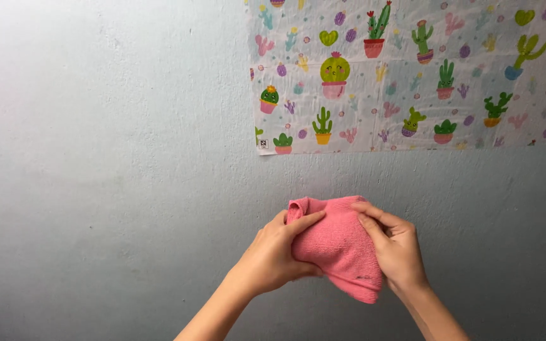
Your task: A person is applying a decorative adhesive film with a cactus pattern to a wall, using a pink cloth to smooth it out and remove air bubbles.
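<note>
A pink knitted cloth, bunched into a pouch shape, is held up in front of a pale grey-blue wall. My left hand grips its left side, thumb laid across the front near the top. My right hand grips the right side, fingers curled over the upper edge. The cloth's lower corner hangs down between my wrists. Both forearms rise from the bottom edge of the view.
A white paper sheet printed with colourful potted cacti and hearts is stuck to the wall at the upper right, above my hands. The remaining wall is plain painted plaster.
</note>
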